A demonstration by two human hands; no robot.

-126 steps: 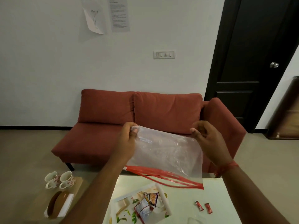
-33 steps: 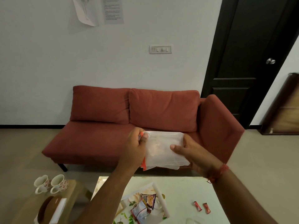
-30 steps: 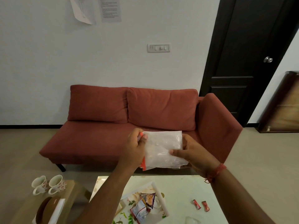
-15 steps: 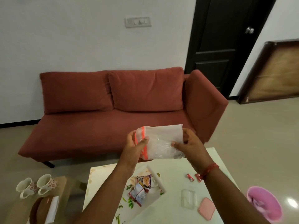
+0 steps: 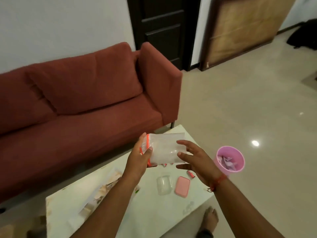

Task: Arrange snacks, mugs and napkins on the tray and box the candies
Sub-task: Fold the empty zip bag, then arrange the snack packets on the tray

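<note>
Above table (image 5: 154,213) | left hand (image 5: 139,160) pinches folded bag (image 5: 164,148) | right hand (image 5: 193,157) splayed, seemingly released.

- Two hands: left hand (image 5: 139,160); right hand (image 5: 195,157)
- One folded plastic bag (image 5: 165,148)
- One clear box (image 5: 164,185); one pink lid (image 5: 182,186)
- One pink bin (image 5: 229,160)
- One red sofa (image 5: 82,100); one white table (image 5: 154,212)
</note>
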